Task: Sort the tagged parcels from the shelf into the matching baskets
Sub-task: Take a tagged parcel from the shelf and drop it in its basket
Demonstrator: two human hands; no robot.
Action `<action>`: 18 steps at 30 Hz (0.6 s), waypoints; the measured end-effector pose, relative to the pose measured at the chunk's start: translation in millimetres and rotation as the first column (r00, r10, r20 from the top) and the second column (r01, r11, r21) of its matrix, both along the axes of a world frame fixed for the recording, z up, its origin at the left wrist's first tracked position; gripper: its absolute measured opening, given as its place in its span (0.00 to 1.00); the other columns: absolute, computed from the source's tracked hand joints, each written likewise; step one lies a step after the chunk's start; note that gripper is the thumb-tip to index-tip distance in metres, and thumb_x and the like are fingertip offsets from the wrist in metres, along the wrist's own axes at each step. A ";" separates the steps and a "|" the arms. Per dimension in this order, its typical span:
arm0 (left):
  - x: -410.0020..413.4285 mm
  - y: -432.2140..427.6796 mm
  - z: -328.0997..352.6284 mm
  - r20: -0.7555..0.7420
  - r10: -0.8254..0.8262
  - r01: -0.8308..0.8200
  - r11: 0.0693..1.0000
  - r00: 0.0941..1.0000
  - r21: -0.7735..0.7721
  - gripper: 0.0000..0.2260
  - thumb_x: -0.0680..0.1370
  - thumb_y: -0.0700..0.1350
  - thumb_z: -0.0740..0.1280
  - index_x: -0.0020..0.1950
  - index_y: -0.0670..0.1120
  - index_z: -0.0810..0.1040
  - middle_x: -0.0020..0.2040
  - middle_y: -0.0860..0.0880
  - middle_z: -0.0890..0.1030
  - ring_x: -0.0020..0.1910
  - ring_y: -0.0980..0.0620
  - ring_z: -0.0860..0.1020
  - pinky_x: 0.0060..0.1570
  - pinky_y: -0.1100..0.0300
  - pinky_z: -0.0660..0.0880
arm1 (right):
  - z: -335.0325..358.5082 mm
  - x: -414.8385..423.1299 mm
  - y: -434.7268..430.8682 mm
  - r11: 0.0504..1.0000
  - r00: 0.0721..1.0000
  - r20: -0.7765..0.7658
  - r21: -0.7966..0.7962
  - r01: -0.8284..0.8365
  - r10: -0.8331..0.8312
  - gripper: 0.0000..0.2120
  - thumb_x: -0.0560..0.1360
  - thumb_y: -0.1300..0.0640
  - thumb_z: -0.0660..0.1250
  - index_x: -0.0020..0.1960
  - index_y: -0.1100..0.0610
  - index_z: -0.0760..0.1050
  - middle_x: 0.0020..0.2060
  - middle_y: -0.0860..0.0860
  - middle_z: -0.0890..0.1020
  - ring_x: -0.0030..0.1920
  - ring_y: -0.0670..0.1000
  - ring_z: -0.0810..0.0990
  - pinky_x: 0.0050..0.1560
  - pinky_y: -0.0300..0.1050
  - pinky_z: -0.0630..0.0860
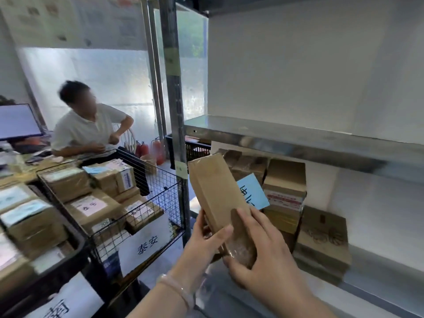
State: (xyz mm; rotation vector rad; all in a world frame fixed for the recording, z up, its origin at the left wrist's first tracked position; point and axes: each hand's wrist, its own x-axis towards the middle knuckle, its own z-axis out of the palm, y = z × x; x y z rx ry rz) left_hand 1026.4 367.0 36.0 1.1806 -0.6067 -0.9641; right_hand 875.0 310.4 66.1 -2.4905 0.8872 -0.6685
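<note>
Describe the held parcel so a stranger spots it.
Metal shelf rack, right side. Before its lower bay, left hand and right hand grip a long tan parcel, tilted. Unlike the squat boxes behind, it's slim, with a blue tag at its right edge.

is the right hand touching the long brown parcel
Touching. Head view shows the right hand curled round the parcel at its lower end, with the left hand gripping it too.
</note>
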 end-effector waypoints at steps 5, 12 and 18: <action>19.9 20.8 -7.5 -0.175 0.111 -0.113 0.994 0.978 -0.004 0.40 0.62 0.52 0.81 0.72 0.52 0.71 0.61 0.42 0.82 0.60 0.41 0.81 0.54 0.43 0.80 | -1.1 11.8 -7.2 0.962 0.947 0.285 0.179 -0.204 0.148 0.30 0.73 0.43 0.68 0.65 0.24 0.55 0.64 0.25 0.61 0.67 0.31 0.61 0.65 0.39 0.68; 36.6 40.3 -11.0 -0.335 0.150 -0.191 0.977 0.930 -0.091 0.31 0.71 0.49 0.76 0.72 0.46 0.71 0.65 0.37 0.79 0.65 0.35 0.77 0.67 0.35 0.70 | 3.3 37.1 -27.4 0.667 0.940 0.301 0.669 -0.327 0.159 0.34 0.60 0.29 0.70 0.64 0.30 0.65 0.67 0.41 0.70 0.64 0.42 0.71 0.66 0.46 0.70; 38.9 51.7 -3.5 -0.067 0.319 -0.321 0.947 0.945 -0.013 0.23 0.76 0.49 0.72 0.71 0.58 0.73 0.61 0.48 0.83 0.63 0.44 0.80 0.62 0.40 0.76 | -1.6 51.5 -22.7 0.948 0.987 0.085 0.280 -0.154 0.136 0.40 0.63 0.31 0.71 0.71 0.33 0.61 0.74 0.39 0.56 0.73 0.44 0.55 0.72 0.51 0.61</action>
